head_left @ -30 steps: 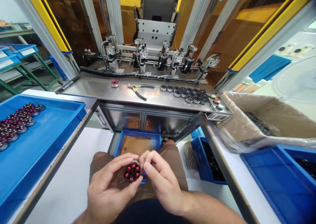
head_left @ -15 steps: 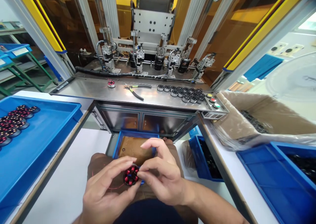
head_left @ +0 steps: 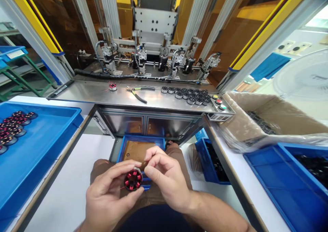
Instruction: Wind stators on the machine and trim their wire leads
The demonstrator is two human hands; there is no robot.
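My left hand grips a round motor stator by its rim, between thumb and fingers. The stator has red wire coils around a dark centre and a metal side, and its coil face is turned up toward me. Just to the right, my right hand is closed in a pinch, thumb against the curled fingers, apart from the stator. Whether anything thin is in that pinch is too small to make out. A similar red-wound stator stands on the steel bench ledge, left of the green-handled pliers.
Several black unwound cores sit beside the push buttons. A blue tray at left holds wound stators. On the right are a lined carton and a blue bin of black parts. Behind the ledge stands a machine.
My right fingers have come off the stator's edge and curled together, slightly to the right. The stator has tilted a little in my left hand. The view has shifted slightly.
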